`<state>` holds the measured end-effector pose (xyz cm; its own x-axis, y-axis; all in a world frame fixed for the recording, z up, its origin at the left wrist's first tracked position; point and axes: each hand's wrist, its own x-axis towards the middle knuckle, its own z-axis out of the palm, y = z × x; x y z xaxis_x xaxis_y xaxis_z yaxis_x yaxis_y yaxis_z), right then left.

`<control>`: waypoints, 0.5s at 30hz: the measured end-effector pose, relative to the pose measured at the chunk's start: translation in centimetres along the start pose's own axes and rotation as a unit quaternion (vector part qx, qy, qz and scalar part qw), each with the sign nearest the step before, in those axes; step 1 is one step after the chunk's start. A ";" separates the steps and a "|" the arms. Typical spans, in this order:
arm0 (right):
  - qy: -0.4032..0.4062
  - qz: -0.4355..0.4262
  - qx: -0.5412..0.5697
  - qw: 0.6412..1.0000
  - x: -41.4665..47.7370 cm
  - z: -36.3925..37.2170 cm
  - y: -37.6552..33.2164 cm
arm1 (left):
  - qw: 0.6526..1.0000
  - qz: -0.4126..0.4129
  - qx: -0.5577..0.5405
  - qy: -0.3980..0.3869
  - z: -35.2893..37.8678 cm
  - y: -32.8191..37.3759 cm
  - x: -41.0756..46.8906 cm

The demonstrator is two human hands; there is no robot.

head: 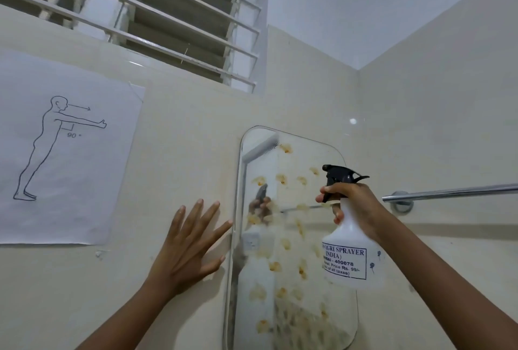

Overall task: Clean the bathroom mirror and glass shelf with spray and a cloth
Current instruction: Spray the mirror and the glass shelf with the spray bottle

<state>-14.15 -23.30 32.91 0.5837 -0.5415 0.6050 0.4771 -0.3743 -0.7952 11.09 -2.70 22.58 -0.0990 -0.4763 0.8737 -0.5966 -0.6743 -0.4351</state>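
A rounded frameless mirror (291,237) hangs on the tiled wall, dotted with several yellow-brown smears. My right hand (353,204) grips a white spray bottle (350,251) by its neck, fingers on the black trigger, nozzle aimed left at the glass. My left hand (190,246) lies flat on the wall tile just left of the mirror's edge, fingers spread and holding nothing. No cloth or glass shelf is in view.
A chrome towel rail (448,192) runs along the wall to the right of the mirror. A paper sheet (64,150) with a drawn standing figure is taped at the left. A louvred window with white bars (157,13) sits above.
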 end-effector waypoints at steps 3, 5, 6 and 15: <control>-0.006 0.014 0.014 1.000 0.2 -0.5 0.4 | 0.999 0.034 0.030 -0.002 0.0 -0.1 -0.4; 0.017 0.008 0.013 1.000 0.4 -1.2 0.6 | 0.998 0.048 0.043 -0.001 0.2 -0.3 -0.5; 0.034 0.002 0.011 0.999 0.5 -1.6 0.7 | 0.998 0.052 0.046 -0.002 0.2 -0.3 -0.5; 0.136 0.032 -0.014 0.990 0.4 -6.6 2.6 | 0.995 0.069 0.075 -0.003 0.6 -0.4 -0.6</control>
<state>-16.98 -29.43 30.86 0.4127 -0.7458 0.5230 0.4234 -0.3512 -0.8351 11.87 -2.41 22.09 -0.1663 -0.5738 0.8020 -0.4513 -0.6788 -0.5792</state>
